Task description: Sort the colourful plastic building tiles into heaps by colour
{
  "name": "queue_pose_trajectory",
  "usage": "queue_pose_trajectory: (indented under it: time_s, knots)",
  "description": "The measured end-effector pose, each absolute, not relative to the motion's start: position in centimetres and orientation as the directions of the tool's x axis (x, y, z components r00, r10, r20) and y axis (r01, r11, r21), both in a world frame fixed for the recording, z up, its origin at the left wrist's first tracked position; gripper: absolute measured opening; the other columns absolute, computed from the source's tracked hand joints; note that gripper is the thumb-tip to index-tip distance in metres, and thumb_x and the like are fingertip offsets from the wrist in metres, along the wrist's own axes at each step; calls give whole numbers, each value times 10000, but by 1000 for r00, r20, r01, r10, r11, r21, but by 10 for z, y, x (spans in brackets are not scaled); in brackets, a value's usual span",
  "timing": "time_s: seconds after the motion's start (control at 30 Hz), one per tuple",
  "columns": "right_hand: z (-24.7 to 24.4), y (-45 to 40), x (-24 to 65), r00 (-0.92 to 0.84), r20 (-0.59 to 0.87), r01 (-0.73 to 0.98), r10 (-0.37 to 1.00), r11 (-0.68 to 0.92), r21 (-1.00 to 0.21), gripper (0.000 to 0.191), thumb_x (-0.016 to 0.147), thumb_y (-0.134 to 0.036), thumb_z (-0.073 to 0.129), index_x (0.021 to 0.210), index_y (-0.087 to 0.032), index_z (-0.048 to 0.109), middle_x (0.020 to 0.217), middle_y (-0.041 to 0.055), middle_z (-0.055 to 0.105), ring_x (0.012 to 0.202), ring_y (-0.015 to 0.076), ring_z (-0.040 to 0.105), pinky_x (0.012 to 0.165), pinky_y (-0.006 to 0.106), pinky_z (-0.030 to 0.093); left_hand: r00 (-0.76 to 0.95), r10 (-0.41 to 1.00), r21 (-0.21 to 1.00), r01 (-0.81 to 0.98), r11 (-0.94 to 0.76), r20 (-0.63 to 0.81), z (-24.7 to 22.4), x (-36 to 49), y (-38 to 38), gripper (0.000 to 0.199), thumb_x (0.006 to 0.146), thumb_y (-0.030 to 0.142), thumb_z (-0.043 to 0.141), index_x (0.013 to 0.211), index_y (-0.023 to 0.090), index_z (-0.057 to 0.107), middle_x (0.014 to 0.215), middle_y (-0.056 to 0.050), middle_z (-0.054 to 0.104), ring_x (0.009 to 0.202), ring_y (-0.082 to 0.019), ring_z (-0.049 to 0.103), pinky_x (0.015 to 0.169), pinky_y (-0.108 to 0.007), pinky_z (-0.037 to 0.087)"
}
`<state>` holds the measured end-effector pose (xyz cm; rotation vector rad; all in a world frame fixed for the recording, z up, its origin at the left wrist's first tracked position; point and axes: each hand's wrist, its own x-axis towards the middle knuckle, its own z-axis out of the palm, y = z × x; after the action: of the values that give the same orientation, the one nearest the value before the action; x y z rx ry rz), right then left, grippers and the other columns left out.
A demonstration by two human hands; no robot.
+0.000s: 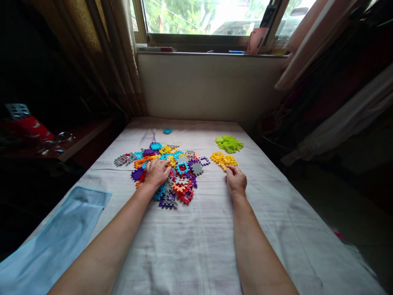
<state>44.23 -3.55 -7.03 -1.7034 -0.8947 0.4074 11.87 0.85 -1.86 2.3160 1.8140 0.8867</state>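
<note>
A heap of mixed-colour interlocking plastic tiles (181, 168) lies on the cloth-covered table, with purple, blue, red, orange, grey and yellow pieces overlapping. My left hand (156, 173) rests on the heap's left half, palm down, its fingers apart and the thumb beside a yellow piece. To the right is a smaller pile of yellow interlocking tiles (223, 159). At its near edge my right hand (236, 180) is closed in a pinch on a yellow tile (225, 167), partly hidden by the fingers. Behind that pile sits a group of lime-green tiles (229, 144).
One blue tile (167, 131) lies alone toward the table's far end. A light blue cloth (67, 217) covers part of the left side. The window sill (199, 53) holds a pink cup (257, 40). Eyeglasses (63, 137) rest on a dark side surface at left.
</note>
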Motion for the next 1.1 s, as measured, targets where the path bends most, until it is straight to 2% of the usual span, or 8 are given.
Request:
queue_pose_trajectory:
  time_s: [0.17, 0.37, 0.47, 0.57, 0.67, 0.83, 0.97, 1.1]
  knots:
    - [-67, -36, 440, 660, 167, 368, 733, -122, -922, 371, 727, -436, 565, 933, -192, 754, 769, 41, 764, 659, 191, 662, 632, 281, 514, 109, 908, 446, 843, -300, 404, -20, 128, 8, 239, 794, 331, 598, 961, 259, 754, 1075, -96, 751, 1100, -338, 629, 1014, -567, 392]
    - [-65, -37, 437, 647, 173, 366, 742, -104, -925, 356, 731, -451, 569, 904, -200, 752, 773, 41, 766, 672, 191, 669, 631, 282, 520, 40, 882, 521, 794, -313, 469, -11, 110, 6, 295, 839, 332, 532, 1018, 232, 744, 1113, -83, 745, 1072, -264, 662, 1002, -455, 472]
    - [-59, -37, 431, 656, 153, 302, 739, -71, -951, 390, 726, -490, 578, 904, -184, 741, 774, 50, 762, 637, 179, 654, 603, 283, 519, -63, 875, 662, 681, -314, 480, -4, 102, 0, 333, 849, 366, 524, 1049, 202, 733, 1119, -88, 740, 1059, -244, 669, 988, -426, 496]
    - [-48, -39, 420, 609, 130, 189, 782, 17, -982, 438, 689, -540, 620, 879, -162, 732, 737, 55, 743, 563, 154, 611, 565, 284, 510, -139, 910, 824, 493, -279, 391, 3, 111, -15, 374, 834, 430, 560, 1054, 182, 731, 1036, -89, 750, 978, -237, 686, 931, -412, 528]
    - [-30, -45, 404, 455, 103, 55, 885, 88, -995, 457, 632, -561, 688, 846, -159, 730, 710, 45, 721, 534, 127, 574, 535, 268, 487, -47, 962, 916, 321, -241, 270, 8, 136, -35, 412, 807, 484, 606, 1047, 179, 742, 998, -79, 753, 949, -229, 690, 880, -381, 546]
    - [-6, -58, 380, 115, -3, -87, 993, 7, -996, 473, 584, -527, 780, 905, -181, 748, 729, 13, 711, 510, 79, 514, 484, 215, 408, 176, 980, 978, 170, -121, 91, 12, 175, -56, 495, 773, 544, 652, 1089, 173, 739, 922, -73, 757, 766, -196, 690, 696, -326, 566]
    - [0, -60, 374, 60, -25, -136, 998, -16, -991, 438, 544, -535, 815, 787, -181, 731, 620, -23, 644, 480, 64, 458, 461, 205, 365, 222, 972, 989, 109, -98, 71, 11, 187, -58, 484, 759, 539, 674, 1059, 167, 747, 1000, -93, 759, 837, -205, 695, 733, -319, 560]
    - [1, -60, 375, 47, -27, -153, 999, -20, -988, 418, 540, -546, 820, 691, -181, 683, 574, -37, 601, 463, 56, 429, 444, 197, 329, 237, 971, 996, 76, -44, 25, 10, 190, -59, 505, 731, 542, 697, 1051, 155, 749, 982, -96, 758, 822, -198, 686, 739, -314, 550]
